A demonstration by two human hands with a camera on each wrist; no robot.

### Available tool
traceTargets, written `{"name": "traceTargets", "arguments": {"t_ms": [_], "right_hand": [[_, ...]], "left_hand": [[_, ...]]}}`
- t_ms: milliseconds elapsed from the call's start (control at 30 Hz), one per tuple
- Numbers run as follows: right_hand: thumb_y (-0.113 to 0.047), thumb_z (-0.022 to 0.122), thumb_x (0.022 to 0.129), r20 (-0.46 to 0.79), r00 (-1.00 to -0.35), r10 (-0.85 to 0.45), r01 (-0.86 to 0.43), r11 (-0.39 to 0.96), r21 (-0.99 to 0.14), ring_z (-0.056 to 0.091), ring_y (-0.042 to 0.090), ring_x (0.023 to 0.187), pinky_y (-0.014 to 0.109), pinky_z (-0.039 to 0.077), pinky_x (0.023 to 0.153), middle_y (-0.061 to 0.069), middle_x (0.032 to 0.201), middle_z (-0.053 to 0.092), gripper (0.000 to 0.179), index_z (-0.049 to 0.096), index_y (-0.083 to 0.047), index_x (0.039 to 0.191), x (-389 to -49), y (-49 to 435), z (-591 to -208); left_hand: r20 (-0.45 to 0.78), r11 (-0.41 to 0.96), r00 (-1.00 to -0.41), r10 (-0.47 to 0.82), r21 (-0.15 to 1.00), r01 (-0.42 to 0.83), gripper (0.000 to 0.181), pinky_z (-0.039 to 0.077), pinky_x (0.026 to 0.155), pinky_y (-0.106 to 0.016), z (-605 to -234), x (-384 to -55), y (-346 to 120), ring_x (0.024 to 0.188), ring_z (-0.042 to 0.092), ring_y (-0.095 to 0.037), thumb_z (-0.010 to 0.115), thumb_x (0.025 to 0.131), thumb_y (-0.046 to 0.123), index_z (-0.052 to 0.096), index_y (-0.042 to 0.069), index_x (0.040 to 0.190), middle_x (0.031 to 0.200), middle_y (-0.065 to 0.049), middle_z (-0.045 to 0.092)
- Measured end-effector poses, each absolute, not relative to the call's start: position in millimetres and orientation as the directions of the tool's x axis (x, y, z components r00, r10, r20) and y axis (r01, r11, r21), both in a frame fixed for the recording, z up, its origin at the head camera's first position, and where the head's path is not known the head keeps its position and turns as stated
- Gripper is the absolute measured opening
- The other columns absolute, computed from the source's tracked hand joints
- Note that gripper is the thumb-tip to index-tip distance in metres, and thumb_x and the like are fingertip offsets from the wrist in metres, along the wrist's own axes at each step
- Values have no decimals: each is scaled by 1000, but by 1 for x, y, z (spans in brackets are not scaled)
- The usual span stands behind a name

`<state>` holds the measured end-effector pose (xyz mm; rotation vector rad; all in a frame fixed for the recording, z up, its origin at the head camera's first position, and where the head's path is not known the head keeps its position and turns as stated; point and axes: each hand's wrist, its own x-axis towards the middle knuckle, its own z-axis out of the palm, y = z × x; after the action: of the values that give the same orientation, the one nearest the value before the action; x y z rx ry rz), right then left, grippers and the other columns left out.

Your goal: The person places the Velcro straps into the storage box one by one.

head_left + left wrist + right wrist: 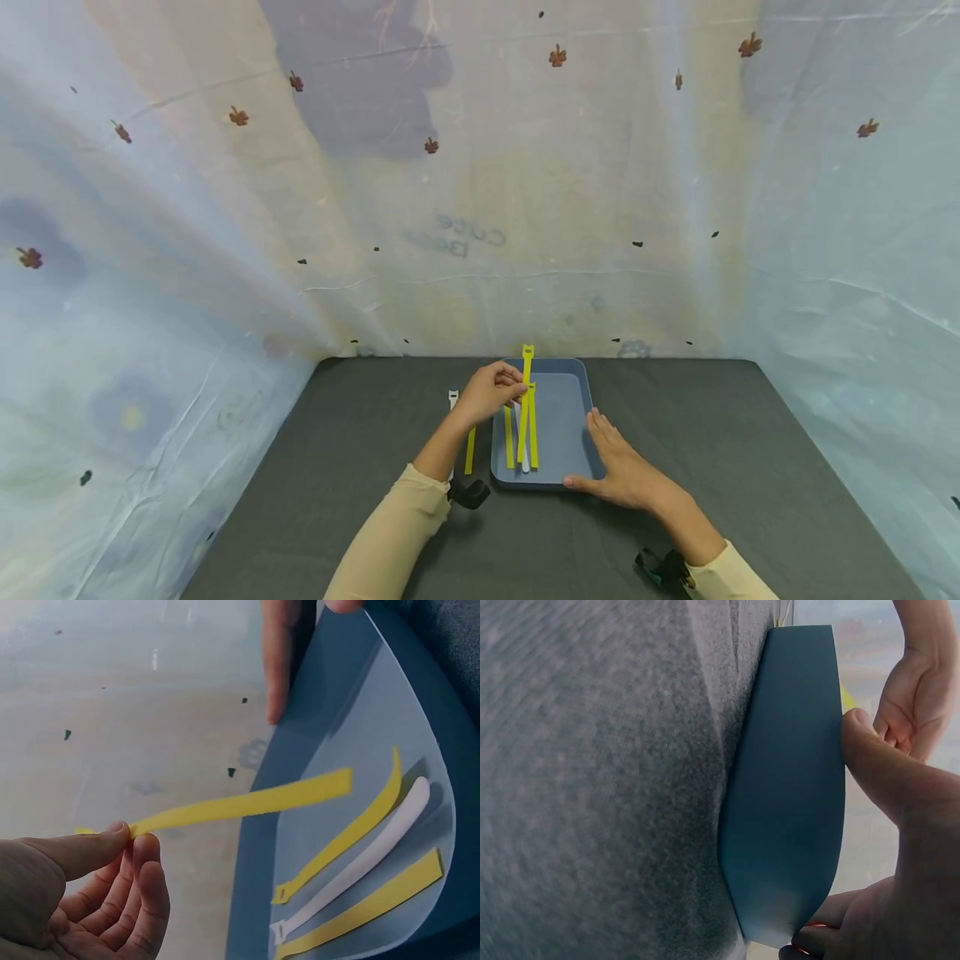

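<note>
My left hand (pixel 489 392) pinches a yellow strap (pixel 247 805) between thumb and forefinger, holding it over the left side of a blue-grey tray (pixel 561 433), its slotted head pointing toward the far rim. My right hand (pixel 622 471) braces the tray's near right corner, fingers straight along the outer side, thumb spread wide on the near rim. Inside the tray, beneath the raised strap, a white strap (pixel 367 859) lies between two more, a curved yellow strip (pixel 349 840) and a flatter yellow band (pixel 367 911). On the dark tablecloth (pixel 690 425) just left of the tray rest a second white strap (pixel 453 397) and another yellow one (pixel 470 454), both partly hidden behind my left arm. Black wrist cameras sit below the cream sleeves (pixel 397 529) on both my arms. Behind the table hangs a pale, creased backdrop (pixel 510 192) printed with small brown leaves and faint reversed lettering.
</note>
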<state>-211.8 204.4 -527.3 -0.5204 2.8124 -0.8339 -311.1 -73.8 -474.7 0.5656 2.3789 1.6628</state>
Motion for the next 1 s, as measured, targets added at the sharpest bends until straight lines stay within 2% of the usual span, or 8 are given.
{"name": "traceTargets", "arguments": {"t_ms": [200, 367, 500, 600, 867, 1000], "right_hand": [[-67, 77, 91, -54, -928, -369, -281, 787, -549, 6, 49, 163, 70, 17, 127, 28, 177, 2, 127, 9, 7, 169, -213, 205, -529], [-66, 78, 91, -55, -931, -362, -275, 791, -546, 7, 49, 163, 70, 17, 127, 29, 177, 3, 127, 9, 8, 168, -213, 205, -527], [-68, 77, 91, -54, -931, -360, -275, 793, -543, 7, 49, 163, 70, 18, 127, 29, 177, 3, 127, 9, 8, 168, -213, 206, -527], [-69, 77, 91, -52, -930, -363, -278, 790, -546, 7, 49, 163, 70, 19, 127, 29, 177, 3, 128, 10, 8, 168, -213, 206, -528], [-69, 76, 91, -37, -925, -378, -296, 778, -554, 8, 51, 162, 71, 20, 126, 30, 176, 4, 127, 11, 9, 168, -214, 207, -530], [-69, 76, 91, -41, -925, -378, -294, 779, -554, 7, 49, 163, 70, 18, 127, 29, 177, 3, 127, 10, 8, 168, -214, 206, -529]], "left_hand": [[33, 311, -914, 403, 935, 171, 20, 62, 91, -58, -483, -318, -65, 100, 75, -44, 72, 105, 15, 66, 1, 118, 109, -23, 76], [12, 310, -914, 406, 939, 150, 20, 62, 91, -59, -489, -325, -57, 102, 74, -48, 72, 105, 13, 66, -1, 119, 104, -19, 78], [-1, 313, -918, 397, 940, 135, 19, 63, 89, -58, -492, -330, -50, 97, 77, -44, 74, 104, 12, 66, 0, 117, 98, -14, 79], [-12, 304, -919, 395, 945, 118, 18, 63, 89, -58, -493, -332, -45, 95, 77, -43, 74, 104, 11, 67, 0, 115, 96, -15, 79], [-75, 308, -920, 384, 950, 51, 16, 64, 90, -55, -492, -336, -35, 104, 74, -50, 72, 104, 9, 66, -1, 116, 104, -22, 78], [-91, 331, -925, 370, 943, 40, 16, 65, 88, -51, -497, -340, -32, 102, 75, -48, 73, 104, 9, 66, -1, 115, 100, -20, 78]]}}
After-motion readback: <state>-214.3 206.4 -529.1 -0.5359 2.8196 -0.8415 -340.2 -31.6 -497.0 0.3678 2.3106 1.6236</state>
